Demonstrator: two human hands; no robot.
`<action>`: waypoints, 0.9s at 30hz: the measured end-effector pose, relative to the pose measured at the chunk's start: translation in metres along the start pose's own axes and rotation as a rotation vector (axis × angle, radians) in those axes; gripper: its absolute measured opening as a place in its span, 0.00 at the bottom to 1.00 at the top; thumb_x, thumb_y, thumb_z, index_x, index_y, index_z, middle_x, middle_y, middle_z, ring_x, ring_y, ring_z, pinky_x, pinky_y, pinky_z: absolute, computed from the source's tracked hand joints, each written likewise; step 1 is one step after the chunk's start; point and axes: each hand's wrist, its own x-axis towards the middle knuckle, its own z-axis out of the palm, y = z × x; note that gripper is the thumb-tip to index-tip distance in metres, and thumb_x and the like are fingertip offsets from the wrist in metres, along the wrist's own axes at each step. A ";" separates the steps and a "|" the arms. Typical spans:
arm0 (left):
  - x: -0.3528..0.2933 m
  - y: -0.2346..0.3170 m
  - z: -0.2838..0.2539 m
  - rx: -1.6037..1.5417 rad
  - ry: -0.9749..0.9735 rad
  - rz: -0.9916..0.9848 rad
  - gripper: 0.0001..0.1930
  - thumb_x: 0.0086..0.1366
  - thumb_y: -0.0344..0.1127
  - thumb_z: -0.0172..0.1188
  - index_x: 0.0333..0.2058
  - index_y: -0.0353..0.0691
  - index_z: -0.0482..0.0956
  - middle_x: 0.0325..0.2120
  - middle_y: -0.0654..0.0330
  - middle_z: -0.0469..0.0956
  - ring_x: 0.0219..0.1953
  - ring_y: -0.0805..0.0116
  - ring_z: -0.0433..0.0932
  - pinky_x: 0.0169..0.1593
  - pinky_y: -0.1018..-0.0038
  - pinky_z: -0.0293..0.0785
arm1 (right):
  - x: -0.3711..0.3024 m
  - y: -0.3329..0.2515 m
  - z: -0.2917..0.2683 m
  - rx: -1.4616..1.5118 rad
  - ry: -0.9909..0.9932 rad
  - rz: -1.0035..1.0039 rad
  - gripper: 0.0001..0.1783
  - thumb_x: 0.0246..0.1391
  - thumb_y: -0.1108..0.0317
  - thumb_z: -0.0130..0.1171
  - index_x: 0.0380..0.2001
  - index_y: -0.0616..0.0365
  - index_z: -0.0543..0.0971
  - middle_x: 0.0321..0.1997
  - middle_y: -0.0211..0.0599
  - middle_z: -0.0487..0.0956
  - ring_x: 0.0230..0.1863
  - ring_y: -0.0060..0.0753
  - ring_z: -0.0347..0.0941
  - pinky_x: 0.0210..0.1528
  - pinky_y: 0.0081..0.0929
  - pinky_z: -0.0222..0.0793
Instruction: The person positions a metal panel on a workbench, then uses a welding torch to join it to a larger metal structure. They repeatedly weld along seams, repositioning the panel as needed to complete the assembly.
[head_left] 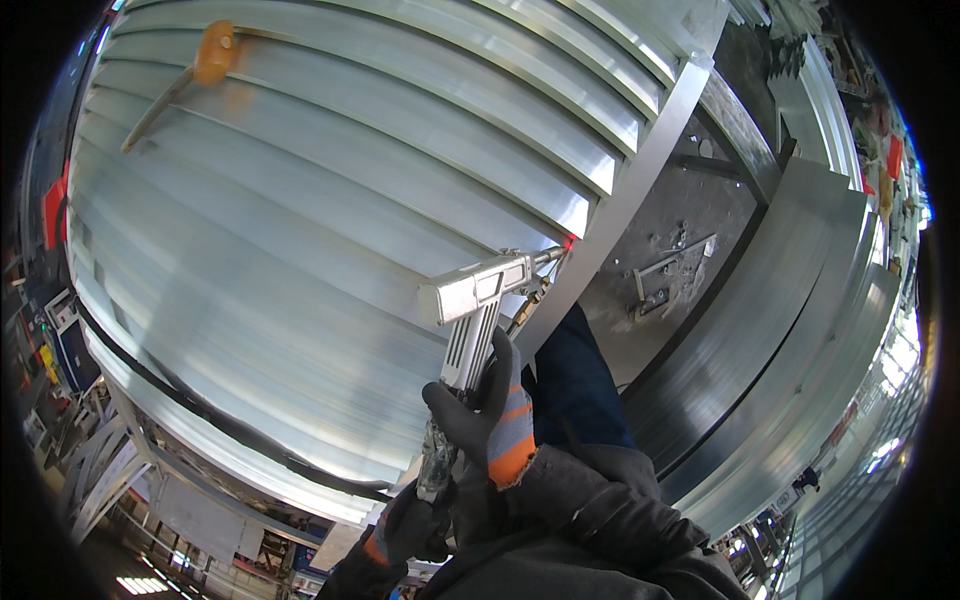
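My right hand (500, 420), in a grey and black glove with orange stripes, is closed around the grip of a silver handheld laser welding gun (480, 287). The gun's nozzle points right, its tip at a slat end beside a flat metal frame bar (640, 180), where a red light spot shows. Lower down, my left hand (412, 525), in a dark glove, is closed around the gun's worn, wrapped cable (436, 462) below the grip; its fingers are partly hidden. Broad overlapping metal slats (300, 220) spread out left of the gun.
A mallet with an orange head (214, 52) lies on the slats at the far left. A black hose (230, 425) runs along the slats' near left edge. Stacked metal sheets (760, 330) stand at the right. Metal scraps (675, 270) lie on the floor within the frame opening.
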 end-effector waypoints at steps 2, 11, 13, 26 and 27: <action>0.004 -0.001 0.000 0.030 -0.016 0.081 0.12 0.69 0.38 0.57 0.47 0.39 0.76 0.24 0.67 0.74 0.24 0.79 0.71 0.26 0.77 0.66 | 0.004 0.000 0.000 0.056 0.014 0.016 0.48 0.50 0.75 0.64 0.69 0.61 0.47 0.45 0.48 0.75 0.35 0.30 0.78 0.34 0.30 0.78; 0.004 0.009 -0.002 0.143 0.004 -0.045 0.16 0.67 0.41 0.60 0.49 0.39 0.79 0.34 0.61 0.79 0.35 0.73 0.76 0.38 0.72 0.73 | 0.006 -0.003 -0.002 0.013 0.030 0.025 0.49 0.51 0.71 0.67 0.68 0.64 0.47 0.44 0.46 0.76 0.36 0.29 0.78 0.35 0.30 0.78; 0.001 0.011 -0.001 0.035 -0.019 0.003 0.16 0.67 0.42 0.59 0.49 0.39 0.78 0.33 0.62 0.78 0.34 0.74 0.75 0.37 0.72 0.72 | 0.007 -0.002 -0.003 -0.027 0.041 0.000 0.49 0.51 0.70 0.67 0.68 0.64 0.47 0.43 0.45 0.76 0.35 0.28 0.78 0.34 0.29 0.78; -0.010 0.013 0.004 -0.026 0.005 0.154 0.15 0.65 0.36 0.57 0.50 0.39 0.76 0.32 0.64 0.77 0.33 0.73 0.75 0.37 0.72 0.72 | 0.009 -0.014 -0.011 0.019 0.021 0.016 0.47 0.51 0.73 0.64 0.68 0.63 0.48 0.40 0.43 0.76 0.33 0.27 0.76 0.33 0.28 0.76; -0.010 0.012 0.003 -0.061 -0.014 0.096 0.15 0.65 0.35 0.57 0.49 0.39 0.76 0.31 0.65 0.77 0.32 0.74 0.75 0.36 0.72 0.72 | 0.010 -0.016 -0.010 -0.002 0.039 0.067 0.47 0.51 0.73 0.63 0.68 0.62 0.48 0.41 0.43 0.76 0.33 0.27 0.76 0.33 0.28 0.76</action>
